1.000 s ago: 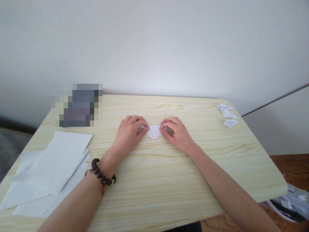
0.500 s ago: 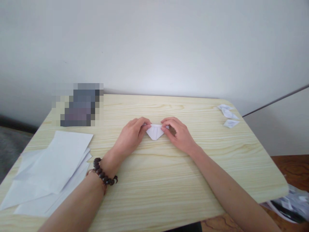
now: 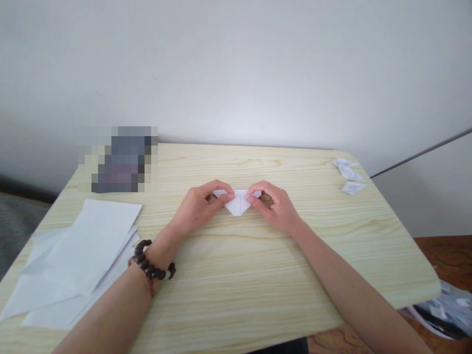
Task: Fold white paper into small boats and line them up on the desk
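Note:
A small folded piece of white paper (image 3: 238, 204) is held between my two hands above the middle of the table. Its top edge is straight and its lower part narrows to a blunt tip, with a crease down the centre. My left hand (image 3: 201, 204) pinches the upper left part between thumb and forefinger. On the other side, my right hand (image 3: 273, 204) pinches the upper right part the same way. The paper's outer corners show partly behind the fingers. A dark beaded bracelet (image 3: 149, 268) circles my left wrist.
Loose white sheets (image 3: 96, 241) lie overlapping at the table's left. Behind them is a blurred-out dark object (image 3: 123, 160). Several small folded paper pieces (image 3: 348, 172) rest at the back right of the wooden table (image 3: 236, 285). A plastic bag (image 3: 452, 305) is on the floor, lower right.
My left thumb and forefinger have shifted slightly inward along the paper's top edge, and more of its left corner shows. The right hand has barely moved.

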Action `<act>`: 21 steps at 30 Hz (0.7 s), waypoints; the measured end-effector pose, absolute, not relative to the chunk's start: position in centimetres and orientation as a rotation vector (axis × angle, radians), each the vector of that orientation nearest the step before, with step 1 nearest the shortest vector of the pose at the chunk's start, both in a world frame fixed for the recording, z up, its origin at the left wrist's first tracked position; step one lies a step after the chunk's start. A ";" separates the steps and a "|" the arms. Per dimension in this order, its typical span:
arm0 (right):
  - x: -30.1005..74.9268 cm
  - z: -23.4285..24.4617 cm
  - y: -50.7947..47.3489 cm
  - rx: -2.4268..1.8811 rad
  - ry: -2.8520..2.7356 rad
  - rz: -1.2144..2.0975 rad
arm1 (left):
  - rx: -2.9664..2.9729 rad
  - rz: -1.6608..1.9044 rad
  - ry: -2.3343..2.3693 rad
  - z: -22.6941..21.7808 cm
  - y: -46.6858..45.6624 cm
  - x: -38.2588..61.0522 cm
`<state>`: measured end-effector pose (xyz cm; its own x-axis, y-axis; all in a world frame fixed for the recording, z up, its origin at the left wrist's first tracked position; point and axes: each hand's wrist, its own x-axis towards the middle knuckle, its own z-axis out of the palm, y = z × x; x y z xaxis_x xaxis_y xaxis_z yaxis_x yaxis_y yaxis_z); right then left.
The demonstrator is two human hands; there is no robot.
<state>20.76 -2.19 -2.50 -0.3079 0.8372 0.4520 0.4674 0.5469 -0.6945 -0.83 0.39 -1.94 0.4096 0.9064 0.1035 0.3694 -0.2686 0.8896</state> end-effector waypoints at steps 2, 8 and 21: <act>20.8 -2.4 -2.2 -1.050 -1.955 0.598 | 1.823 0.790 1.090 -1.9 0.4 -0.9; 20.9 -2.2 -2.2 -0.979 -1.974 0.623 | 1.818 0.759 1.086 -1.4 0.2 -0.8; 20.9 -2.1 -2.2 -0.907 -2.012 0.639 | 1.855 0.751 1.055 -1.0 0.1 -0.8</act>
